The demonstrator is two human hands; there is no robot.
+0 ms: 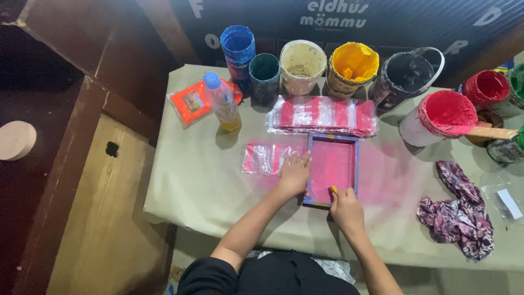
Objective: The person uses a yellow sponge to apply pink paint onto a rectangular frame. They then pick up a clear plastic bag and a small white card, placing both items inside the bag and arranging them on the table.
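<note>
- Nearest, the right hand was closed around a small yellow-topped tool at the near edge of the printing frame, fingers curled tight about it.
- Just beside it, the left hand lay flat with fingers spread, pressing on the frame's left rail and on the clear plastic bag that poked out from under that side.
- That frame was a small rectangle with a purple-blue border and a mesh stained solid pink; it sat near the middle of the paper-covered table, whose surface was smeared pink around it.
- To the right lay a crumpled purple patterned rag.
- Beyond the frame sat a stack of clear bags with pink bands.
- Left of the stack stood a plastic bottle with a blue cap and an orange packet.
- Farthest back ran a row of paint tubs: blue, dark green, cream, yellow, black, and a pink one with a wooden stick resting across it.
</note>
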